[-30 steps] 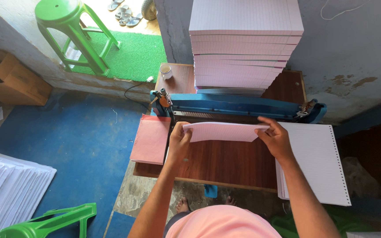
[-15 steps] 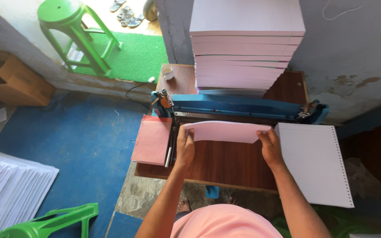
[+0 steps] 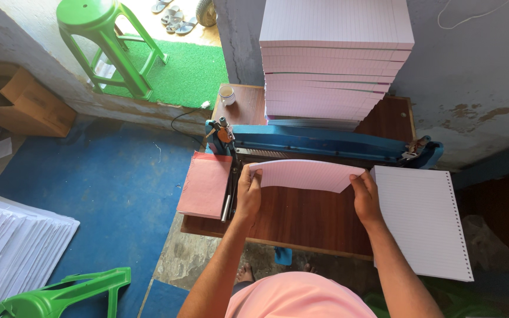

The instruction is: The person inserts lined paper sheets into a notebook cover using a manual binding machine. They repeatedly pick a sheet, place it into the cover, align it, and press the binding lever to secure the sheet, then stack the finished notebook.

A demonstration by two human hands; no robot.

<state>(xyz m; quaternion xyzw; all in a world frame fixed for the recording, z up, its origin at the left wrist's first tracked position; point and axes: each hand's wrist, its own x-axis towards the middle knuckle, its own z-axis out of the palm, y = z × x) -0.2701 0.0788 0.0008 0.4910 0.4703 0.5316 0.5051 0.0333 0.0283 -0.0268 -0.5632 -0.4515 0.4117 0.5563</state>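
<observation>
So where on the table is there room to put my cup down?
Bare brown wood lies between the left hand and right hand, under the held paper bundle. Behind the blue machine it is crowded: the tall paper stack and a small cup.

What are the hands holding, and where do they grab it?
A thin bundle of pale pink ruled paper sheets. The left hand grips its left end and the right hand grips its right end.
</observation>
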